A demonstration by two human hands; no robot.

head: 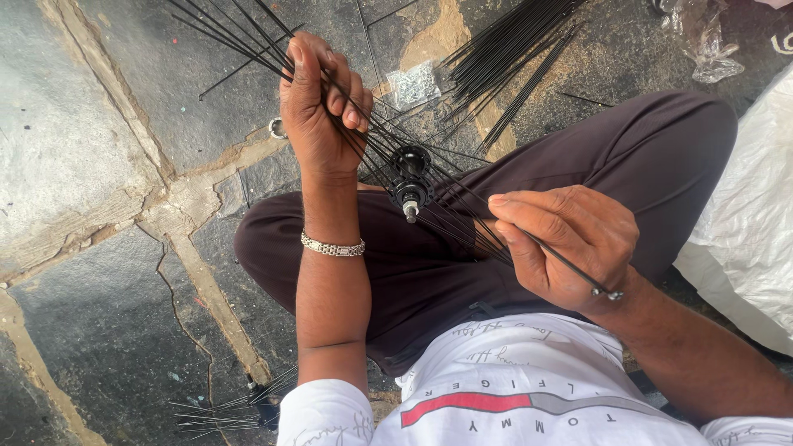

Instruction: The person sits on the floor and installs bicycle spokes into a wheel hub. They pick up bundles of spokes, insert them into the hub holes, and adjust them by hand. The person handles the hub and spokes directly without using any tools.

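A black wheel hub with a silver axle end sits above my crossed legs, thin black spokes fanning out of it. My left hand is raised left of the hub and closed around a bundle of those spokes. My right hand is to the hub's right, pinching a single black spoke that runs from the hub through my fingers; its bent silver head sticks out past my palm. A metal bracelet circles my left wrist.
I sit cross-legged on a cracked stone floor. A pile of loose black spokes lies ahead, with a small clear bag of silver nipples beside it. A crumpled white plastic sheet is at right. Another spoked hub lies by my left elbow.
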